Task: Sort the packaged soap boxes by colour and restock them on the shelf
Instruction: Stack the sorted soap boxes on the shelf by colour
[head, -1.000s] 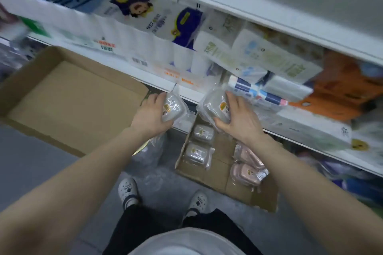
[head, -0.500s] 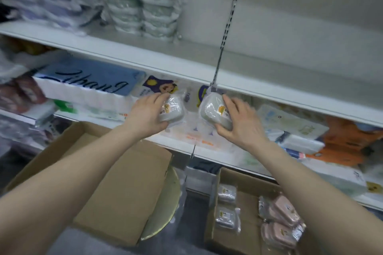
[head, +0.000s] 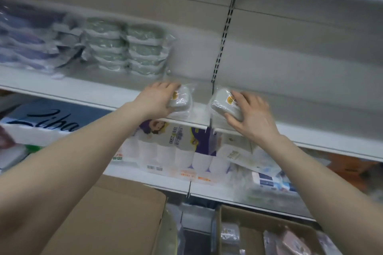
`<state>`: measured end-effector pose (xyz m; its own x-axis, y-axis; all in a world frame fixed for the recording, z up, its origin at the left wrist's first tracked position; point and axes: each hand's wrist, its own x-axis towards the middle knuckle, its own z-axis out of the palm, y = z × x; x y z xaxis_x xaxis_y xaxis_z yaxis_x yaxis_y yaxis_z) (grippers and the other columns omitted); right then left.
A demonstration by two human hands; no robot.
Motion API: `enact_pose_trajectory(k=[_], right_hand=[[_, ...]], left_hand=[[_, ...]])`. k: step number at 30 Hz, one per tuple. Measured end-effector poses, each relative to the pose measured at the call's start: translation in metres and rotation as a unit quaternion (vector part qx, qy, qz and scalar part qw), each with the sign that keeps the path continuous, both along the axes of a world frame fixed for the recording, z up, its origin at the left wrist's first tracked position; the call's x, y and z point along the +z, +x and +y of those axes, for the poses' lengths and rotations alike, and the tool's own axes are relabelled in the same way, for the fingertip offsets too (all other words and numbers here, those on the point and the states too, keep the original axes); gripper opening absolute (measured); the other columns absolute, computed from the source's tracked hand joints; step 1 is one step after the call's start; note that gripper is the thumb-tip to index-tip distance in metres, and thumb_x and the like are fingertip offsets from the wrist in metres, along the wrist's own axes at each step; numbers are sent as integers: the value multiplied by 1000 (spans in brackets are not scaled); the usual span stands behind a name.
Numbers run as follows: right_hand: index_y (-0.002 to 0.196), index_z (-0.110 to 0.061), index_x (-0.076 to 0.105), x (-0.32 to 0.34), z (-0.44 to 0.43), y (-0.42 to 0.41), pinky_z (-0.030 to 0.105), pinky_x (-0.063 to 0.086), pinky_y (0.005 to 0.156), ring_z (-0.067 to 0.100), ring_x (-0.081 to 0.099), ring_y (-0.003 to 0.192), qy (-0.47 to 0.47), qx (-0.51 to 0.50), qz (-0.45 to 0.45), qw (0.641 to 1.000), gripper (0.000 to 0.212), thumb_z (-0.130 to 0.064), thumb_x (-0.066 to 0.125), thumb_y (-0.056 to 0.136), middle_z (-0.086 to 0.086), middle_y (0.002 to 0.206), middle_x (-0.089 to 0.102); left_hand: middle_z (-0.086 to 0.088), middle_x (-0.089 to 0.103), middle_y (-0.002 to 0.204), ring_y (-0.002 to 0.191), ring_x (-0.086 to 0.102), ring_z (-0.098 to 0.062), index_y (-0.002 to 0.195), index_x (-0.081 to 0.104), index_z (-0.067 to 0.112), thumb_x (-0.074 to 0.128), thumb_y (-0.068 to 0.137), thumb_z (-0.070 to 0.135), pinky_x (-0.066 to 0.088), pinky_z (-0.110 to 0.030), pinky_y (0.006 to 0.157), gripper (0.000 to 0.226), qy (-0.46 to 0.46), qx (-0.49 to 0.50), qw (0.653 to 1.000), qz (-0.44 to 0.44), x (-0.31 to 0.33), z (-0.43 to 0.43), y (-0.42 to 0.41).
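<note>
Where we are holding things: the front edge of the shelf (head: 87, 89).
Left hand (head: 157, 99): we are gripping one grey soap box (head: 180, 100) at that edge.
Right hand (head: 253, 115): we are gripping a second grey soap box (head: 224, 103) near it.

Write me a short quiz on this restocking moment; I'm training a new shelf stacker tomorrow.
1. The left hand holds: A) a pink pack B) a pale grey plastic-wrapped soap box C) nothing.
2. True or false: the right hand is empty.
3. Fill in: the wrapped packs at the right of the open brown cardboard carton are ____.
Key: 1 B; 2 false, it grips a second pale grey wrapped soap box; 3 pink.
</note>
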<state>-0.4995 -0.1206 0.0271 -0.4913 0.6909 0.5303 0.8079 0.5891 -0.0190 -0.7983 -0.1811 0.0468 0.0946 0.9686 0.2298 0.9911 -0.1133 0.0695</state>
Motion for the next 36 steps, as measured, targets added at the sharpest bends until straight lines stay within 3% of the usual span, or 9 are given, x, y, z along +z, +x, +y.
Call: enact_pose_trajectory(k=[3, 8, 14, 18, 20, 23, 25, 29, 36], right_hand=[[133, -25, 53, 3, 33, 6, 43, 43, 88, 34, 54, 106, -20, -23, 11, 999, 61, -58, 49, 81, 6, 116, 61], [135, -30, 47, 2, 84, 23, 40, 41, 90, 31, 51, 110, -72, -43, -8, 996, 55, -53, 58, 86, 0, 120, 59], [132, -32, 44, -1, 128, 19, 39, 40, 94, 27, 46, 115, -151, -11, -19, 988, 49, -50, 59, 88, -3, 127, 52], [135, -33, 38, -3, 141, 4, 39, 37, 98, 25, 42, 119, -178, 23, -34, 983, 49, -48, 55, 91, -4, 130, 49], [134, -33, 38, -4, 146, -3, 39, 37, 99, 25, 42, 119, -179, 43, -38, 982, 48, -45, 54, 91, -4, 129, 48], [132, -30, 41, -6, 150, -14, 41, 37, 100, 27, 43, 120, -179, 57, -44, 981, 44, -42, 48, 91, -1, 127, 48], [138, -27, 40, -11, 151, -20, 44, 32, 106, 29, 39, 130, -172, 55, -68, 981, 47, -41, 38, 93, 1, 137, 45], [153, -29, 25, -24, 151, -26, 43, 10, 118, 23, 15, 148, -156, 19, -122, 980, 48, -31, 30, 105, -3, 161, 21], [155, -28, 18, -25, 147, -26, 44, 5, 120, 23, 11, 150, -134, 15, -145, 980, 49, -29, 26, 106, -2, 163, 16]], left_hand=[[-4, 47, 139, 124, 46, -29, 144, 31, 22, 65, 83, 30, 38, -38, 102, 71, -28, -5, 1000, -4, 6, 48, 7], [4, 56, 112, 101, 57, -23, 117, 46, 25, 61, 77, 17, 48, -32, 80, 44, -64, -26, 998, -9, 8, 121, 24], [3, 49, 134, 123, 47, -21, 139, 39, 24, 58, 85, 17, 37, -37, 102, 58, -120, -39, 992, -12, -2, 167, 33], [2, 23, 156, 144, 18, -19, 148, 26, 26, 50, 95, 22, 17, -40, 115, 59, -119, -43, 992, 17, -18, 165, 29], [3, 15, 159, 147, 11, -21, 150, 23, 29, 48, 97, 22, 12, -42, 117, 60, -81, -34, 996, 15, -31, 159, 24], [-7, 46, 143, 131, 41, -32, 139, 48, 21, 55, 90, 16, 28, -39, 105, 50, 81, -72, 994, -15, -51, 146, 21], [-9, 58, 128, 116, 52, -34, 129, 57, 15, 55, 81, 14, 30, -37, 96, 48, 164, -80, 983, -16, -60, 140, 21], [-9, 57, 128, 116, 50, -36, 130, 55, 14, 60, 73, 0, 30, -40, 99, 58, 179, -77, 981, 2, -65, 140, 22], [-8, 53, 133, 121, 48, -38, 134, 51, 14, 65, 64, -8, 27, -41, 102, 74, 147, -73, 986, 32, -64, 143, 21]])
